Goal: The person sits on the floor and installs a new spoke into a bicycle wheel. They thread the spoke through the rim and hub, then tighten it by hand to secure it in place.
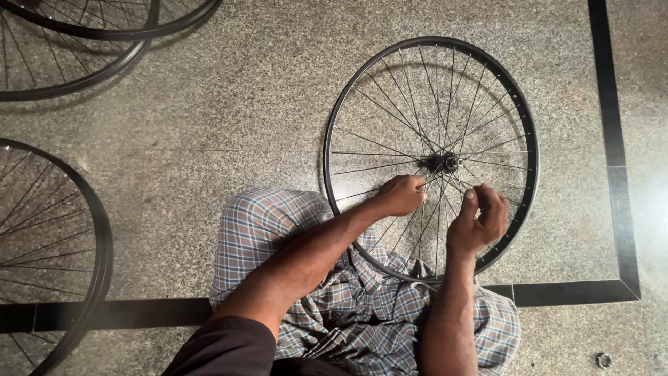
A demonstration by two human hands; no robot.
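While wheel (431,160) rests on lap, left hand (401,194) pinches spoke; right hand (477,220) curled, contents apparently hidden.

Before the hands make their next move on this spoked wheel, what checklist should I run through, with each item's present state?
1. Left hand on the spokes beside the hub: ok.
2. Right hand pinching a spoke: fingers curled over the spokes, actual grip cannot tell.
3. Bicycle wheel supported: ok, near rim rests on the checked cloth over the lap.
4. Rim undamaged: cannot tell.
5. Other wheels apart from this one: ok.
6. Small metal nut within reach on the floor: ok, lies by the right side.
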